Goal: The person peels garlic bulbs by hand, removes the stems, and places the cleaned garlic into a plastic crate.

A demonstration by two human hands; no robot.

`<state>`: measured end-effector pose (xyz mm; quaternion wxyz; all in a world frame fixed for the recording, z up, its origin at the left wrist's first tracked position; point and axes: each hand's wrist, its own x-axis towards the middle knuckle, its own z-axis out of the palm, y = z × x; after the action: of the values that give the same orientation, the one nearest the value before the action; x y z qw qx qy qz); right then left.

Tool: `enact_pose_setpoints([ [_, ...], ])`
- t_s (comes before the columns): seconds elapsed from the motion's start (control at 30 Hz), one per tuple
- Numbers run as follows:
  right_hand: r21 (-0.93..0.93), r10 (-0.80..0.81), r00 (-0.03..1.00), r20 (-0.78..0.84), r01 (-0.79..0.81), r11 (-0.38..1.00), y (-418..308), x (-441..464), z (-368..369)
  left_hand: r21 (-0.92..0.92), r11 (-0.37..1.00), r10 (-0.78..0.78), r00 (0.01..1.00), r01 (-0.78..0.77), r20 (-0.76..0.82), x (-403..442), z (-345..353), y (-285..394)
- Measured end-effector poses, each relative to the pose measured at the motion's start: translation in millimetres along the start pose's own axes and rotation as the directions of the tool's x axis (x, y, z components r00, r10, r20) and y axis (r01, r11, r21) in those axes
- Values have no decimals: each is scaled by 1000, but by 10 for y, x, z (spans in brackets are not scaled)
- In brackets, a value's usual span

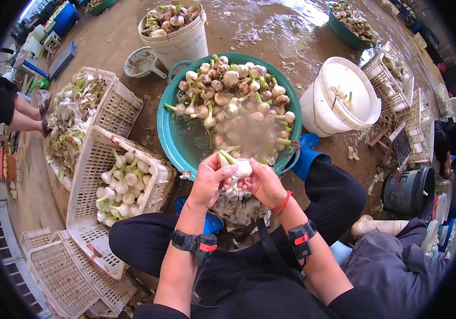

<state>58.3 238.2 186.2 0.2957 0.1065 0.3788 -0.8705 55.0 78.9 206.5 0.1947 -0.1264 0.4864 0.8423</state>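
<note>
A white garlic bulb [243,169] with a short green stem is held between both hands, over the near rim of the green basin [170,139]. My left hand [210,179] has its fingers closed on the bulb's left side, near the stem. From the right, my right hand [264,183] pinches the same bulb. Many brownish, unpeeled garlic bulbs [222,98] fill much of the basin, with some water showing at its left. Below my hands lies a heap of pale peeled skins [237,208].
On the left a white crate [91,173] holds cleaned bulbs, and another crate [123,101] holds leafy scraps. A white bucket of garlic [180,47] stands beyond the basin; a lidded white bucket [318,106] stands right. Another person's legs [25,112] show at far left.
</note>
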Motion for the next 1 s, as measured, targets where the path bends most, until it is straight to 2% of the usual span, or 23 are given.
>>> enact_pose_setpoints([
  [0.07, 106, 116, 993, -23, -113, 988, -8, -6, 24, -2, 999, 41, 999, -41, -28, 21, -16, -122],
  [0.13, 25, 60, 996, -68, -59, 998, 59, 1, -1, 252, 955, 167, 985, -154, -32, 22, -63, -252],
  [0.17, -169, -15, 999, -29, 10, 986, 67, -17, -22, 73, 997, 11, 1000, -12, 14, -14, -39, -166],
  [0.2, -353, -79, 997, 22, 81, 932, 73, -40, -45, 69, 998, 5, 1000, -6, 11, -2, -70, -163],
  [0.23, -261, -27, 998, 49, 39, 965, 58, -52, -65, -138, 990, -33, 999, 38, 35, 14, -102, -158],
  [0.27, -259, -22, 999, 47, 34, 965, 30, -62, -34, -337, 938, -65, 996, 84, 66, 17, -120, -147],
  [0.3, -195, -3, 997, 75, 18, 981, 6, -74, -1, -336, 938, -70, 996, 87, 63, 10, -95, -154],
  [0.37, -138, 10, 994, 105, 4, 990, 8, -21, -55, -198, 980, -32, 986, 0, -161, 45, 58, -179],
  [0.4, -265, -67, 996, 58, 80, 961, 81, 35, -148, -120, 992, -6, 963, -27, -269, 47, 90, -194],
  [0.43, -392, -148, 989, 23, 145, 909, 140, 69, -235, 71, 996, 65, 983, -54, -172, 51, 13, -228],
  [0.47, -391, -142, 990, 24, 140, 910, 127, 88, -244, 70, 996, 64, 982, -52, -178, 90, -41, -279],
  [0.53, -84, -135, 991, 7, 135, 987, 102, 113, -256, 303, 946, 154, 982, -115, -107, 141, -135, -388],
  [0.57, -50, -219, 975, -24, 217, 975, 56, 111, -175, 303, 948, 113, 993, -97, -35, 126, -133, -436],
  [0.6, -52, -218, 976, -29, 216, 975, 7, 114, -149, 300, 949, 108, 994, -93, -33, 81, -139, -484],
  [0.63, 2, -238, 968, -81, 239, 971, -38, 125, -134, 242, 969, -71, 991, 40, 118, 24, -145, -523],
  [0.67, 55, -259, 957, -131, 267, 962, -69, 159, -135, 208, 962, -233, 933, 179, 275, 19, -125, -487],
  [0.73, 70, -205, 954, -220, 225, 972, 18, 215, -209, 242, 962, -175, 964, 124, 198, 52, -57, -431],
  [0.8, -263, -287, 886, -364, 198, 944, 191, 298, -238, 30, 1000, -3, 990, 7, -143, 187, 101, -316],
  [0.87, -246, -324, 885, -334, 250, 937, 207, 326, -263, 30, 999, 21, 992, -18, -121, 265, -14, -362],
  [0.9, -652, -557, 807, -197, 316, 689, 147, 338, -284, 409, 907, 185, 966, -98, -179, 281, -70, -372],
  [0.93, -909, -690, 723, 28, 306, 284, 103, 343, -295, 728, 674, 349, 923, -125, -164, 306, -116, -398],
  [0.97, -863, -666, 744, -53, 301, 405, 80, 357, -262, 755, 626, 418, 901, -196, -113, 346, -118, -395],
  [1.0, -864, -663, 746, -62, 292, 409, 42, 371, -254, 753, 630, 409, 905, -189, -114, 374, -121, -383],
])
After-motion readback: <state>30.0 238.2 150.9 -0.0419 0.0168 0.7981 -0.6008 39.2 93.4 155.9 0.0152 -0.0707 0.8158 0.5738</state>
